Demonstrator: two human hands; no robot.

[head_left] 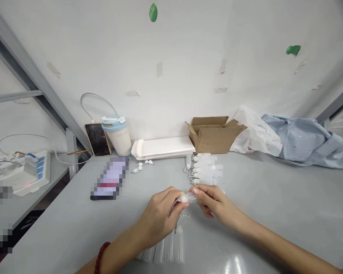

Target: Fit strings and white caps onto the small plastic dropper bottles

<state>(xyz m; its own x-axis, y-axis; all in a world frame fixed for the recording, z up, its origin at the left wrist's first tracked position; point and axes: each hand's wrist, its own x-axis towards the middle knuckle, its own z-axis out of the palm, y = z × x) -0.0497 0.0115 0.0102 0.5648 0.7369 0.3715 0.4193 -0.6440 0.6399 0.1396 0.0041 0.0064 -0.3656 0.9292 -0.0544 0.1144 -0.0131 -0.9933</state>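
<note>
Between my two hands, above the grey table, is a small clear plastic bottle with a white cap, lying sideways. My left hand pinches the cap end with thumb and fingers. The bottle's body is in the closed fingers of my right hand, which hide its far end. Below my left hand several clear empty-looking bottles lie in a row, partly covered by that hand. Just beyond my right hand rests a cluster of capped bottles. Several small white caps are scattered to the left.
At the back stand an open cardboard box, a stack of white flat packs and a cup with a blue lid. One phone leans upright; a blurred one lies flat. A white bag and blue cloth sit right.
</note>
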